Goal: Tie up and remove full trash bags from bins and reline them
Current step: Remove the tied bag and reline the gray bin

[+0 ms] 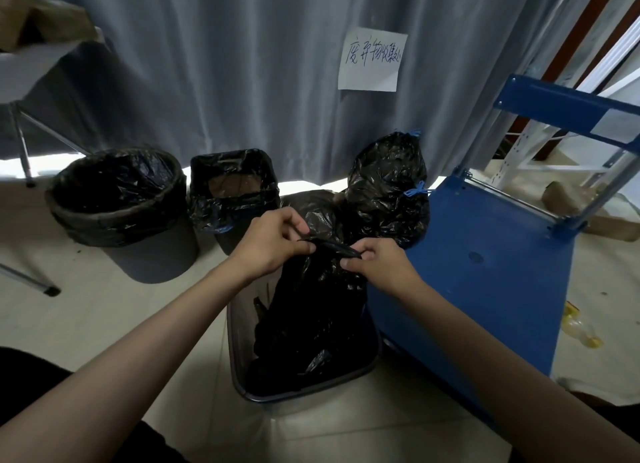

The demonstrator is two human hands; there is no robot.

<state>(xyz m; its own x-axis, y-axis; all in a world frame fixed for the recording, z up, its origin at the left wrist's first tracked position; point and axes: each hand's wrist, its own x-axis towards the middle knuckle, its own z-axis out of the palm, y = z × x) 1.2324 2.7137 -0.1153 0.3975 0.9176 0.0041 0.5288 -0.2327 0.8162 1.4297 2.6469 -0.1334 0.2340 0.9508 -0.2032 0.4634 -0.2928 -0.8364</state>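
Bag (pixel 311 289): crinkled glossy black film, long axis upright, hung into the bin at 6 o'clock.
Bin (pixel 363 367): dark, rectangular, open.
Left hand (pixel 266 244): pinched the bag's top edge.
Right hand (pixel 377 265): pinched the same edge.
Cart (pixel 485 272): blue, at 3 o'clock.
Floor (pixel 104 307): pale tiles.
Curtain (pixel 225 64): grey pleats, at 12 o'clock.

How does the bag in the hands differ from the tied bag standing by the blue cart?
The bag in the hands hangs limp and slack into the front bin; the tied bag is bulging and stands outside any bin. The left hand and right hand pinch the held bag's top; nothing touches the tied bag. The tied bag shows blue drawstring knots; none are visible on the held one. Both are glossy black plastic.
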